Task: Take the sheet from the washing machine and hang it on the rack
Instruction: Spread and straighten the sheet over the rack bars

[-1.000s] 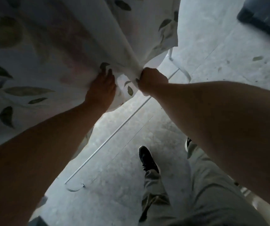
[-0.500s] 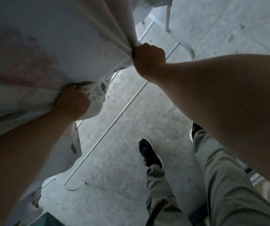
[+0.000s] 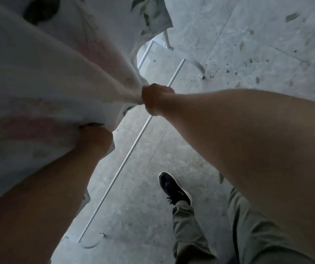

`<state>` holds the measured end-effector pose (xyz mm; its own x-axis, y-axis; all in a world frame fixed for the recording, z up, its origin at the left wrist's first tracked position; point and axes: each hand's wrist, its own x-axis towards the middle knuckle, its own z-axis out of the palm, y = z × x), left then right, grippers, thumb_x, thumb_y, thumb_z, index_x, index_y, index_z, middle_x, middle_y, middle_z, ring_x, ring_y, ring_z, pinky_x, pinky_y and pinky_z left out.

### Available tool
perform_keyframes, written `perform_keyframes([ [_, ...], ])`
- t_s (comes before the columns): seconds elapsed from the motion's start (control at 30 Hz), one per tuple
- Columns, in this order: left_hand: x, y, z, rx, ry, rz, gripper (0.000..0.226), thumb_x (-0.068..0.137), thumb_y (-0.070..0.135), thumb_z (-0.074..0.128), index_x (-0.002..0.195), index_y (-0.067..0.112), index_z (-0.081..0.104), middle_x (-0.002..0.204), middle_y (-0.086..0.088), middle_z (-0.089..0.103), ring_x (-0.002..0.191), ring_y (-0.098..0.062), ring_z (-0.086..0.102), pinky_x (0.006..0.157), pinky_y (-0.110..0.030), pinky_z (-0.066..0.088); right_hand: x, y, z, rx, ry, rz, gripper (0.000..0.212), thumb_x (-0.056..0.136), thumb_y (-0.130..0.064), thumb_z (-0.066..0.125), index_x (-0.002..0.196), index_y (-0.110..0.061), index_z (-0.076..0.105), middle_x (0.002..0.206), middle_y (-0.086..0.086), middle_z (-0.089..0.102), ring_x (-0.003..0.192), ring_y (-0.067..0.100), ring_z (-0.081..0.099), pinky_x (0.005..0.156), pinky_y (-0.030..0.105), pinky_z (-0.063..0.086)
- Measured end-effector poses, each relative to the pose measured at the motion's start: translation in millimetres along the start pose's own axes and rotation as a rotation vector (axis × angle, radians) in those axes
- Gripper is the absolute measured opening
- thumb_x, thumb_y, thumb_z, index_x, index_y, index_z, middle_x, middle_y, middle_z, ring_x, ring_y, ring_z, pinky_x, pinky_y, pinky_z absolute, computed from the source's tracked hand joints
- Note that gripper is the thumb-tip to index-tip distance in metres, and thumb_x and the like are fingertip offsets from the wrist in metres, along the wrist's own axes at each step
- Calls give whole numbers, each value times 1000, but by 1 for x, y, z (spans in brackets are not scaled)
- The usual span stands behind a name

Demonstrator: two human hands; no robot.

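Head view: the left hand grips the lower edge of the leaf-printed sheet, its fingers buried in cloth. Further out, the right hand has its fingers clamped on a bunched fold. The sheet hangs above the white rack, which stands on the concrete floor near 1 black shoe.

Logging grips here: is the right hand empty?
No, the right hand is clenched round a gathered bunch of the sheet.
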<state>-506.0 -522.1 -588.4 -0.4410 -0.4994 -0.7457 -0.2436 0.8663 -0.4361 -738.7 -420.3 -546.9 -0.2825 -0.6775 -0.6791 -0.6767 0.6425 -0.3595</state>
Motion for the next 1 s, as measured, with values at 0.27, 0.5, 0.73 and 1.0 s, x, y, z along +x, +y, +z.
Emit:
perform_keyframes([
  [0.27, -130, 56, -223, 168, 126, 303, 23, 91, 6, 51, 98, 18, 69, 106, 0, 69, 98, -21, 68, 80, -32, 47, -135, 74, -103, 108, -30, 186, 41, 87, 1, 52, 127, -6, 53, 126, 13, 57, 111, 33, 61, 76, 36, 46],
  [0.5, -178, 14, -381, 137, 466, 248, 12, 87, 18, 61, 95, 18, 70, 93, 2, 66, 89, -20, 66, 77, -30, 47, -218, 101, -230, 234, 129, 154, 34, 90, -2, 45, 121, -11, 54, 122, 12, 57, 94, 29, 57, 70, 32, 44],
  [0.73, -189, -12, -457, 68, 492, 158, 24, 87, 10, 51, 98, 18, 71, 98, 2, 69, 93, -23, 69, 74, -29, 44, -244, 112, -307, 320, 213, 109, 45, 91, -5, 45, 136, -13, 50, 136, 10, 52, 115, 32, 57, 95, 39, 51],
  [1.0, -153, -21, -496, 37, 548, 231, 18, 80, 6, 57, 77, 19, 70, 76, 3, 60, 71, -21, 61, 68, -29, 44, -218, 110, -360, 216, 168, 130, 46, 91, -5, 41, 134, -14, 53, 138, 10, 53, 117, 31, 57, 96, 39, 52],
])
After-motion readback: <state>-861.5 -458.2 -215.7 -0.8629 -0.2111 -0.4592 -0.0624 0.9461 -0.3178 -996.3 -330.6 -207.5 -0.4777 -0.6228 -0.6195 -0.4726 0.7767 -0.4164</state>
